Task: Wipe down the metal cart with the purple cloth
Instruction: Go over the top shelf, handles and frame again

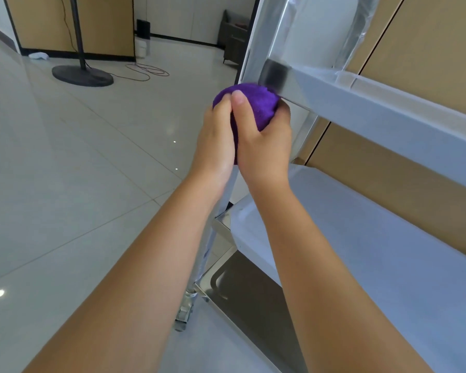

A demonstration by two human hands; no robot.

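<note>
Hands clasped around the purple cloth [258, 105], left hand [215, 141] and right hand [264, 146] both closed on it, wrapping it around the corner post of the metal cart [388, 122] just below the upper shelf rim; for good coverage, keep the cloth encircling the post and slide steadily along it; no legible writing or brand visible.

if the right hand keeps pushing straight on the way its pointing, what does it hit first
Most likely the cart's upright post, just beyond the purple cloth that the right hand and left hand hold bunched in their grip. Depth is unclear; cloth may already touch it.
</note>
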